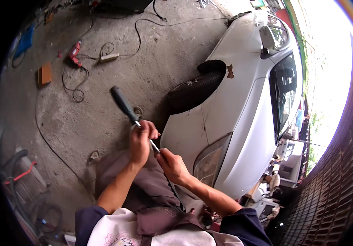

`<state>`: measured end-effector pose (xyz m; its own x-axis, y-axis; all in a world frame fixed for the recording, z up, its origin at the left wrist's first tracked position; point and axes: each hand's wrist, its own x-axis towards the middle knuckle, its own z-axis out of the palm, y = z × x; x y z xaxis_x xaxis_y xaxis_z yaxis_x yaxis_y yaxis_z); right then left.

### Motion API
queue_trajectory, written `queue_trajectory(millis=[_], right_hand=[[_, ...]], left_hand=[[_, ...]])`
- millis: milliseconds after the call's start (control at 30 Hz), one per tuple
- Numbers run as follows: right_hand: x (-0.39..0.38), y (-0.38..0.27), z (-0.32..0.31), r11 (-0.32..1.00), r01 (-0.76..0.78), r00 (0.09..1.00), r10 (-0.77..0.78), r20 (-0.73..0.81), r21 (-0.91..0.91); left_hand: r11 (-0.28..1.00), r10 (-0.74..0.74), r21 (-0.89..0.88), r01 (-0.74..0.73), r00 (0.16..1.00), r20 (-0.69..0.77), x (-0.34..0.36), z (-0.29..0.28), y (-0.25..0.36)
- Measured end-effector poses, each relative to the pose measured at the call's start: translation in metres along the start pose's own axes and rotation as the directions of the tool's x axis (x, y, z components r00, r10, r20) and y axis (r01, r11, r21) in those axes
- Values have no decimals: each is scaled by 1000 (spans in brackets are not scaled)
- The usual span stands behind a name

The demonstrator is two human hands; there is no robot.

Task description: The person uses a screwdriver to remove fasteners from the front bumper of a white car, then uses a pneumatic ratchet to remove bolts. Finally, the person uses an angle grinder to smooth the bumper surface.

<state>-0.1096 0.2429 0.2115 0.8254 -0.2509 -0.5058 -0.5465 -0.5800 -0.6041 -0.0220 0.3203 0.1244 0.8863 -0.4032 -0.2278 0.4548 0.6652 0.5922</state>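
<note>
Closest to me, at the near edge, hang my white shirt (107, 228) with its dark blue sleeves (89, 223) and a brown apron (162, 219) over it. Above these, both forearms reach out from the near side to one long dark-handled tool (123, 103). I have my left fingers (153, 133) wrapped about its metal shaft, just below the grey handle, while my right fingers (167, 155) are clamped on the shaft's near end. It slants from far left to near right, held over the concrete floor (152, 65) just left of the silver car (242, 164). Beside me on that car I see the headlight (213, 160), a dark tyre (197, 92) and, farther off, a brown patch (230, 71) on the bodywork. Far left on the floor lie a red drill (74, 54), a pale power strip (109, 58) and an orange-brown block (44, 74); nearer on the left are some blurred hoses (15, 160)
</note>
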Motion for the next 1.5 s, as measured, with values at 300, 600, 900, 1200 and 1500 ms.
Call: queue_trajectory(millis=[300, 600, 900, 1200, 1500], right_hand=[[294, -30, -271, 479, 284, 895, -444, 50, -830], [258, 182, -443, -83, 10, 1000, -21, 12, -997], [339, 20, -322, 707, 383, 695, -644, -318, -594], [380, 78, -388, 458, -70, 990, -80, -120, -886], [314, 171, -467, -75, 146, 883, 460, 96, -986]], left_hand=[[931, -200, 233, 280, 928, -315, 41, 4, -135], [869, -480, -184, 459, 693, -538, 47, -8, -204], [902, -418, -176, 394, 695, -584, 61, -2, -189], [860, -511, -335, 386, 640, -574, 45, -17, -204], [902, -432, -300, 312, 686, -585, 70, -9, -173]])
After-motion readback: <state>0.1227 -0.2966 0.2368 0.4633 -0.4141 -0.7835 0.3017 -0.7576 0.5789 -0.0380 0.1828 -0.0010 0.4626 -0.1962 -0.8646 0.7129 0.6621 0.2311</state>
